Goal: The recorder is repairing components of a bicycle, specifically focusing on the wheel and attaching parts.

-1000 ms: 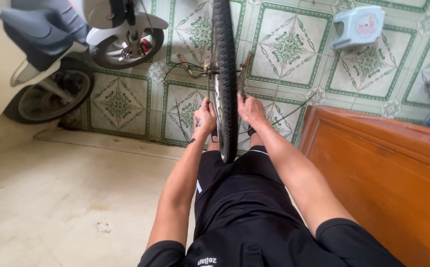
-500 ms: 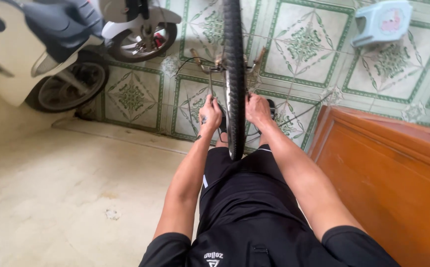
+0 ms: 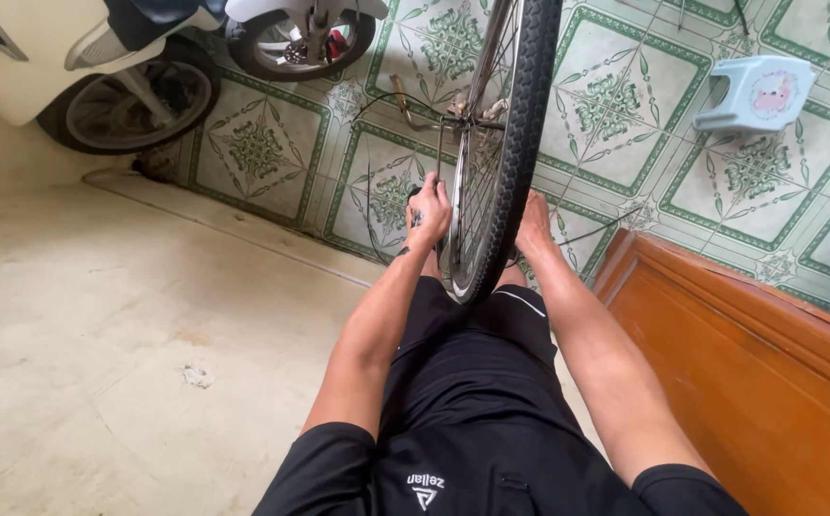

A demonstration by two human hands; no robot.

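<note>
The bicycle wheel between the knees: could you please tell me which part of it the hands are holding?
Both hands grip the bicycle wheel near its lower end: left hand on the rim and spokes side, right hand against the tyre's other side.

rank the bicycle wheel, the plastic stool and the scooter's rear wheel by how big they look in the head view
1. bicycle wheel, largest, though it is nearest the camera and cut off at the top
2. scooter's rear wheel
3. plastic stool, smallest
</note>
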